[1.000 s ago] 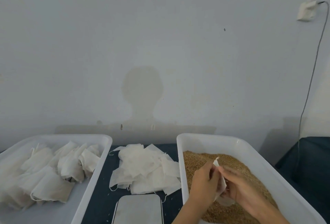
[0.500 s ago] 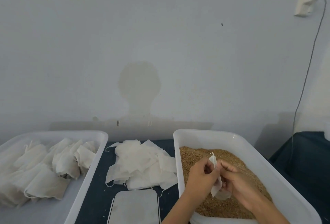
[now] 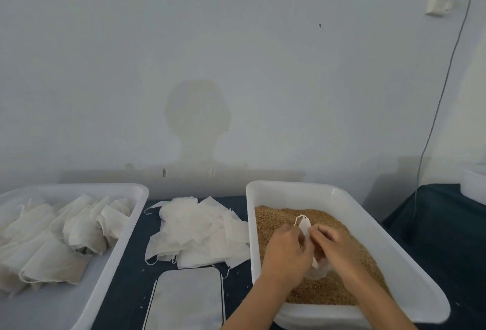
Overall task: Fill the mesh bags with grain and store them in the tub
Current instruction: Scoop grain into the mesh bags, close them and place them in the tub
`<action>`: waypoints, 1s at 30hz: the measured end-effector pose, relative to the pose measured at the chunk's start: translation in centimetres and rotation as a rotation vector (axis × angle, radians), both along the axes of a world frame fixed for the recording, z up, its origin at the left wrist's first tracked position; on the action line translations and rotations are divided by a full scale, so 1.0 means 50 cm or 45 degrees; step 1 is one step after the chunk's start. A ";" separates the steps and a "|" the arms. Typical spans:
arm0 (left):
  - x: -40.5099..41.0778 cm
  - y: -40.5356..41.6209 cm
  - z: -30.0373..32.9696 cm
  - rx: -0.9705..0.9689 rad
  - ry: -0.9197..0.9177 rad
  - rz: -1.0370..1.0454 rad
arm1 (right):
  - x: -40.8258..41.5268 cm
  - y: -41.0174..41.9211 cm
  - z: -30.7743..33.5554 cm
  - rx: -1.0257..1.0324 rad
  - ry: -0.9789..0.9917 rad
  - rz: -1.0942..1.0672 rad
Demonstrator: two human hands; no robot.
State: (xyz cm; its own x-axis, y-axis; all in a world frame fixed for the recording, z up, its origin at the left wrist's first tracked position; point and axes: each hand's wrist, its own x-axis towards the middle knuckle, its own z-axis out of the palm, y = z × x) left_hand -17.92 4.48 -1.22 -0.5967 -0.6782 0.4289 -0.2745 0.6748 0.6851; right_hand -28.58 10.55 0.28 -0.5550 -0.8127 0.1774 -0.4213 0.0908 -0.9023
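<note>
Two hands meet over a tub of grain: the left hand [image 3: 286, 249] and the right hand [image 3: 335, 247] each have their fingers curled onto a small white mesh bag [image 3: 305, 224], pinching it between them above the brown grain [image 3: 276, 220]. The bag's top and its thin drawstring loop stick up above the fingers, while its lower end hangs just over the grain, partly hidden by the hands.

At far left, a white storage tub [image 3: 118, 258] holds a layer of filled mesh bags [image 3: 52, 237], lying on their sides and overlapping. Between the two tubs, on the dark blue tabletop [image 3: 131, 272], sits a loose pile of empty mesh bags [image 3: 200, 229], flat and crumpled, strings trailing. Just nearer than that pile lies a flat grey rectangular object [image 3: 186, 300]; what it is cannot be told.

At right, the white grain tub [image 3: 368, 227] stands against a pale wall [image 3: 236, 66], where a cable [image 3: 444, 87] runs down from a socket [image 3: 440, 1].
</note>
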 end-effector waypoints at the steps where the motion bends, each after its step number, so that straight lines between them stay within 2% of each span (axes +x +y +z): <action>1: -0.002 0.001 -0.002 -0.027 -0.035 0.010 | -0.005 0.000 0.003 0.041 0.018 -0.016; 3: -0.003 -0.003 -0.005 -0.051 -0.069 0.057 | -0.027 0.005 0.003 0.233 0.205 -0.060; 5: -0.002 -0.008 -0.005 -0.042 -0.025 0.132 | -0.056 0.019 -0.001 0.578 0.564 -0.065; 7: 0.001 -0.009 0.000 -0.033 0.073 0.192 | -0.071 0.035 -0.009 0.904 0.815 -0.016; 10: 0.004 -0.004 0.009 -0.135 0.148 0.272 | -0.077 0.047 -0.019 1.120 0.927 0.062; 16: 0.020 0.001 0.020 -0.232 0.215 0.213 | -0.075 0.047 -0.014 1.127 1.024 0.104; 18: 0.023 0.003 0.021 -0.185 0.230 0.184 | -0.079 0.050 -0.010 1.118 1.085 0.155; 21: 0.022 -0.003 0.021 -0.101 0.237 0.214 | -0.095 0.060 0.004 1.021 1.056 0.207; 24: 0.026 -0.017 0.023 -0.174 0.200 0.187 | -0.103 0.071 0.040 0.999 1.036 0.286; 27: 0.037 -0.040 0.024 -0.306 0.091 0.158 | -0.119 0.083 0.081 1.016 1.176 0.323; 30: 0.044 -0.058 0.024 -0.378 -0.011 0.152 | -0.140 0.098 0.125 1.156 1.377 0.375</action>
